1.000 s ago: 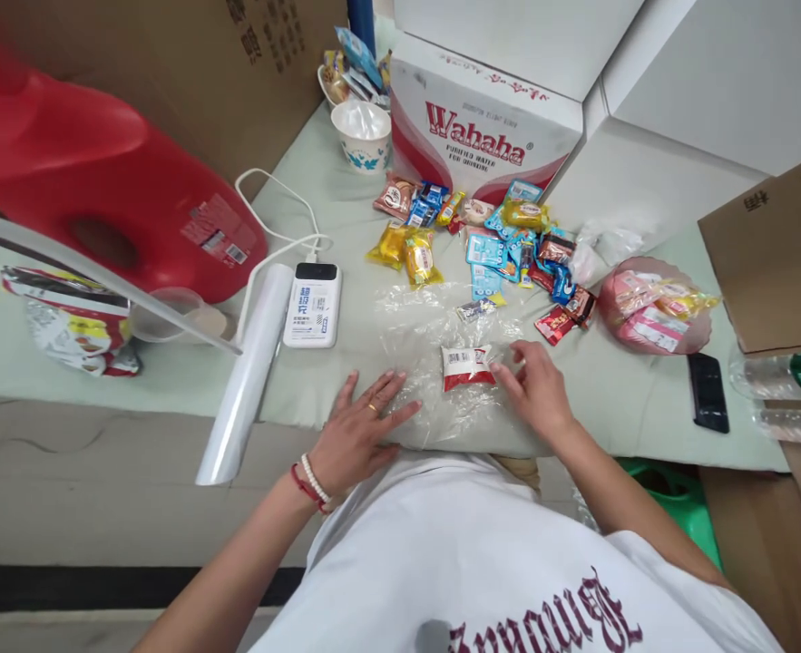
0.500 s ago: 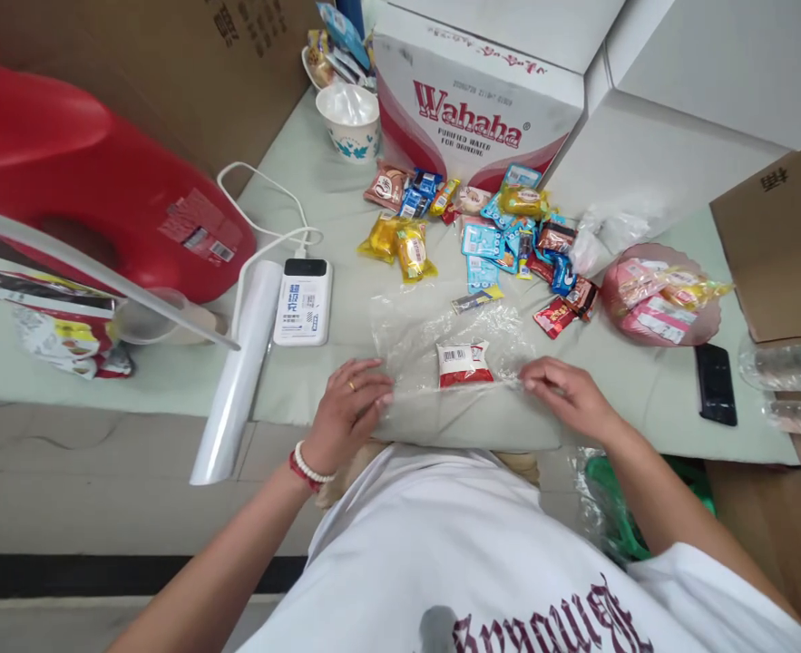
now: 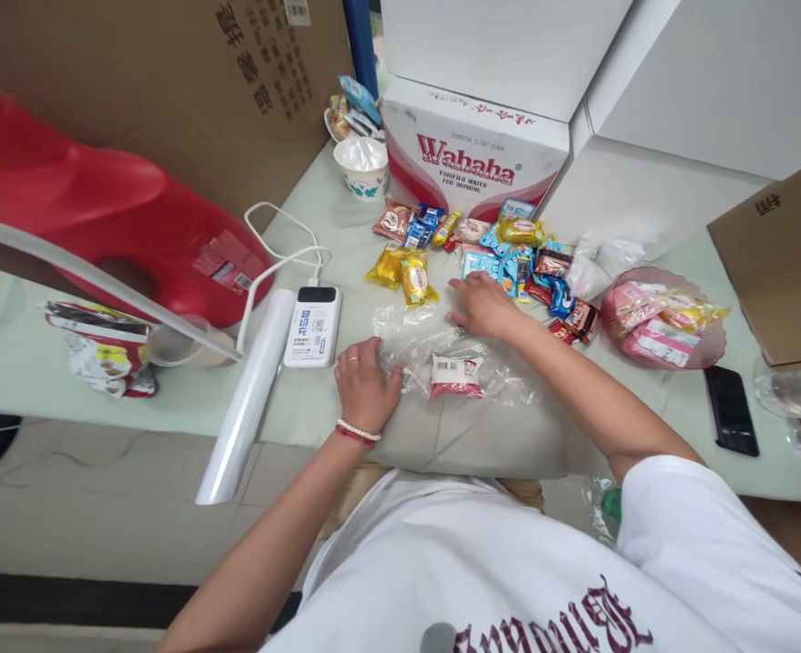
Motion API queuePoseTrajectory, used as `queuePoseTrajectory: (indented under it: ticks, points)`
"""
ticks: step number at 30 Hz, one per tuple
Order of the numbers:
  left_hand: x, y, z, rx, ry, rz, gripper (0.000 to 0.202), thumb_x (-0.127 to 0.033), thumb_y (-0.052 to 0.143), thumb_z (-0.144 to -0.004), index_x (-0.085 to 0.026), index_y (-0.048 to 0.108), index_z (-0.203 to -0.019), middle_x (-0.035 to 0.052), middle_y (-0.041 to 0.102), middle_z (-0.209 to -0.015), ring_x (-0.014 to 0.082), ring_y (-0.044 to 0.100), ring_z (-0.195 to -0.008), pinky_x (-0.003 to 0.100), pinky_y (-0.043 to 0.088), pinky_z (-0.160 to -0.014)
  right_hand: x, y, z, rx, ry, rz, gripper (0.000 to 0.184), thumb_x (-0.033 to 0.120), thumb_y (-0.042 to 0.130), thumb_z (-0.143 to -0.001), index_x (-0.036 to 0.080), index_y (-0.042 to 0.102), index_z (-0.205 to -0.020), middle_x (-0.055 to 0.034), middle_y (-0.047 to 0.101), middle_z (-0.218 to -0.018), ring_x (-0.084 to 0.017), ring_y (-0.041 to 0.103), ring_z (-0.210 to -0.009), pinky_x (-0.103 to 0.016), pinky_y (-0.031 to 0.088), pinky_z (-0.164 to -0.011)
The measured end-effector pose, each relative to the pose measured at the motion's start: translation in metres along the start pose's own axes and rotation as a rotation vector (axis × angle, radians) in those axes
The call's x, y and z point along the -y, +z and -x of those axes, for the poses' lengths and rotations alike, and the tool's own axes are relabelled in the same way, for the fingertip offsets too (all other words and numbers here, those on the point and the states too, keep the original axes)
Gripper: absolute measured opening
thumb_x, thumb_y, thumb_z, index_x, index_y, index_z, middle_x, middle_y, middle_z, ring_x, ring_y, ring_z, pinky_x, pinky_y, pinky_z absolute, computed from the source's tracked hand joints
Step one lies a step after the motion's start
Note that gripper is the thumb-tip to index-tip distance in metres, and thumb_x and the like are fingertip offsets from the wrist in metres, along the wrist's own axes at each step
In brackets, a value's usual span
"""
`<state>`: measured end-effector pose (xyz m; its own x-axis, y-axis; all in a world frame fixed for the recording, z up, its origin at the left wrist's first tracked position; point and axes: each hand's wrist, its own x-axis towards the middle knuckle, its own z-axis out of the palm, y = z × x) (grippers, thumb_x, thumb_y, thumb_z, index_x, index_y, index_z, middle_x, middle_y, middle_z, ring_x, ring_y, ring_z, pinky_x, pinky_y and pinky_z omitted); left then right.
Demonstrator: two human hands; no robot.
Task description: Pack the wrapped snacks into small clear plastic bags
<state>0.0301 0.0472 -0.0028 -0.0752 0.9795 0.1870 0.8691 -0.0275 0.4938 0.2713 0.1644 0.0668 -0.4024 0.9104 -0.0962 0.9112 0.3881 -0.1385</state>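
A small red-and-white snack packet (image 3: 455,376) lies on a clear plastic sheet or bag (image 3: 406,337), which is spread crinkled on the covered table. At the sheet's left edge rests my left hand (image 3: 367,385), palm down, thumb apart from the fingers. My right hand (image 3: 480,307) reaches over the sheet's far edge, just in front of the blue snack packets (image 3: 480,263). Its index finger and thumb are apart; what lies beneath the palm is hidden. Two yellow-wrapped snacks (image 3: 415,277) are left of its fingertips.
Mixed snacks lie before a Wahaha box (image 3: 472,168). At right are a pink bowl (image 3: 709,340) of packets and a black phone (image 3: 732,410). On the left stand a power bank (image 3: 311,328) with a cable, a plastic roll (image 3: 245,399) and a red jug (image 3: 148,218).
My right hand has left the sheet's near right edge and moved forward and left, over its far side. The small strip-shaped packet there is now hidden. The camera view has tilted up.
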Motion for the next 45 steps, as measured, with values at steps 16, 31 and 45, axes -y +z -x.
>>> queuePoseTrajectory:
  ticks: [16,31,45]
  points:
    - [-0.024,0.003,-0.026,0.186,-0.085,-0.035,0.013,-0.032,0.060,-0.089,-0.022,0.067,-0.086,0.0119,0.072,-0.093,0.0359,0.059,-0.105,0.050,0.043,-0.088,0.037,-0.014,0.089,0.066,-0.279,0.000,0.029,0.019,0.049,-0.102,0.025,0.073,-0.116,-0.0084,0.065,-0.098,-0.021,0.056,-0.086,-0.029,0.031,-0.064]
    - [-0.074,-0.007,-0.002,0.532,0.050,0.662,0.026,-0.020,0.054,-0.085,-0.019,0.077,-0.097,0.0060,0.076,-0.095,0.0213,0.066,-0.090,0.037,0.054,-0.086,0.046,0.053,0.151,-0.062,-0.232,-0.500,0.036,0.028,0.044,-0.104,0.026,0.071,-0.129,-0.0127,0.065,-0.121,-0.027,0.058,-0.108,-0.045,0.053,-0.095]
    - [-0.087,0.021,0.015,0.161,0.086,0.009,0.063,-0.041,0.068,-0.088,-0.017,0.052,-0.143,0.0202,0.061,-0.124,0.0395,0.053,-0.118,0.054,0.044,-0.097,0.047,0.053,0.145,-0.335,0.308,-0.514,0.023,0.029,0.048,-0.100,0.025,0.067,-0.111,-0.0101,0.069,-0.103,-0.027,0.066,-0.096,-0.041,0.056,-0.090]
